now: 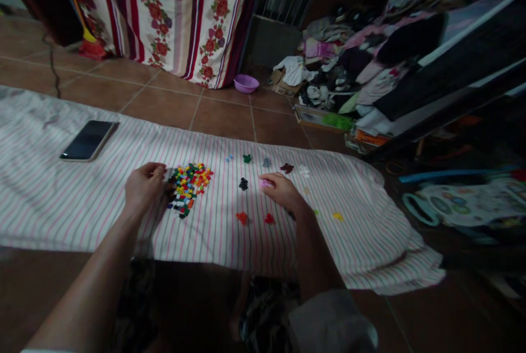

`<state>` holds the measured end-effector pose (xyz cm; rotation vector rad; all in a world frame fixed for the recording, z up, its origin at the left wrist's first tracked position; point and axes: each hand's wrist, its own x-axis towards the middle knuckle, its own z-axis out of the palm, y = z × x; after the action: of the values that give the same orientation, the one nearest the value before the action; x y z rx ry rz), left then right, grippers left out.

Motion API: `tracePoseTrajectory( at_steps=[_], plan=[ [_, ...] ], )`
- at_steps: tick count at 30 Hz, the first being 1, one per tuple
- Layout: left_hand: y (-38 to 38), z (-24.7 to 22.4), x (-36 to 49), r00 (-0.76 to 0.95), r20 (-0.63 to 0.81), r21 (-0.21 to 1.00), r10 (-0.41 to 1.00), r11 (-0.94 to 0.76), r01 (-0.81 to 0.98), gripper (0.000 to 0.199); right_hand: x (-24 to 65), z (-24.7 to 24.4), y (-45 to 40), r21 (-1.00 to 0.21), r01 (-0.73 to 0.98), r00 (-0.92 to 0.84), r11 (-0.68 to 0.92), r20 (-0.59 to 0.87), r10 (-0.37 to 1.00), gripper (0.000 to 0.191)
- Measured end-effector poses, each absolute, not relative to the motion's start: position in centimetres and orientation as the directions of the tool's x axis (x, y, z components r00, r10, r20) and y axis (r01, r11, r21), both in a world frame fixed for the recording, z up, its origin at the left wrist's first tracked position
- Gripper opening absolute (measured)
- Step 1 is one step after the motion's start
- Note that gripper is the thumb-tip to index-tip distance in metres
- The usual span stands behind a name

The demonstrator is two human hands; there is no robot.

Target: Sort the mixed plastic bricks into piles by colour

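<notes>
Small toy bricks lie on a striped cloth, and a mixed-colour heap of bricks [191, 183] sits left of centre. My left hand [143, 184] is at the heap's left edge, with thumb and fingers pinched together; anything between them is hidden. Over on the right, my right hand [284, 193] has its fingers closed at some pink bricks [266, 182]. Around it are small single-colour groups: black bricks [243, 183], dark green bricks [246, 159], brown bricks [286, 168], orange bricks [241, 217], red bricks [269, 218] and yellow bricks [338, 216]. My right wrist partly covers further bricks.
A phone [89, 140] lies on the striped cloth [213, 243] at the left. Beyond the cloth are a tiled floor, a purple basin [246, 84] and a flowered curtain [176, 18]. Piled clothes [329, 68] fill the back right.
</notes>
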<state>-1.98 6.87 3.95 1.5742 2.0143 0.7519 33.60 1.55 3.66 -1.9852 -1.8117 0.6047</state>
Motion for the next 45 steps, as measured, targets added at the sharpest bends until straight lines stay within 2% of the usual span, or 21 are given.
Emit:
tracePoseTrajectory(
  at_steps=[3, 7, 10, 13, 15, 19, 24, 27, 31, 38, 45],
  plan=[
    [6.8, 4.0, -2.1, -0.262, -0.056, 0.726, 0.963, 0.220, 0.652, 0.038, 33.9, 3.3, 1.6, -0.553, 0.826, 0.096, -0.109, -0.053, 0.994, 0.037],
    [6.7, 3.9, -2.3, -0.287, -0.059, 0.732, 0.956, 0.237, 0.638, 0.036, 34.4, 3.0, 1.8, -0.578, 0.807, 0.111, -0.120, -0.052, 0.992, 0.035],
    [6.7, 4.0, -2.4, -0.279, -0.067, 0.730, 0.958, 0.237, 0.641, 0.036, 34.4, 3.3, 1.9, -0.544, 0.825, 0.160, -0.154, -0.037, 0.986, 0.032],
    [6.5, 4.5, -2.3, -0.251, -0.092, 0.698, 0.963, 0.243, 0.674, 0.036, 33.5, 4.0, 2.4, -0.491, 0.843, 0.280, -0.218, 0.055, 0.958, 0.027],
    [6.4, 4.9, -2.2, -0.228, -0.120, 0.658, 0.966, 0.249, 0.711, 0.036, 32.3, 4.3, 2.9, -0.516, 0.834, 0.307, -0.197, 0.137, 0.942, 0.027],
    [6.1, 5.4, -2.0, -0.195, -0.135, 0.609, 0.972, 0.236, 0.757, 0.039, 28.6, 4.1, 3.9, -0.602, 0.798, 0.147, 0.013, 0.215, 0.965, 0.026],
    [6.1, 5.7, -1.8, -0.104, -0.156, 0.544, 0.982, 0.173, 0.821, 0.041, 23.4, 3.0, 5.1, -0.557, 0.811, -0.103, 0.180, 0.167, 0.980, 0.029],
    [6.2, 5.6, -1.8, -0.022, -0.159, 0.519, 0.987, 0.102, 0.849, 0.041, 21.0, 2.6, 5.6, -0.499, 0.849, -0.137, 0.172, 0.106, 0.985, 0.030],
    [6.3, 5.2, -2.0, 0.029, -0.131, 0.545, 0.991, 0.048, 0.837, 0.039, 19.2, 2.4, 6.1, -0.455, 0.884, -0.104, 0.111, 0.041, 0.994, 0.030],
    [6.4, 4.4, -2.9, 0.048, -0.140, 0.600, 0.989, 0.046, 0.799, 0.038, 18.5, 1.7, 6.6, -0.491, 0.847, -0.184, 0.204, 0.089, 0.979, 0.036],
    [6.3, 4.5, -3.0, 0.059, -0.133, 0.603, 0.989, 0.033, 0.797, 0.038, 18.0, 1.5, 6.5, -0.478, 0.869, -0.101, 0.132, 0.091, 0.991, 0.030]
  ],
)
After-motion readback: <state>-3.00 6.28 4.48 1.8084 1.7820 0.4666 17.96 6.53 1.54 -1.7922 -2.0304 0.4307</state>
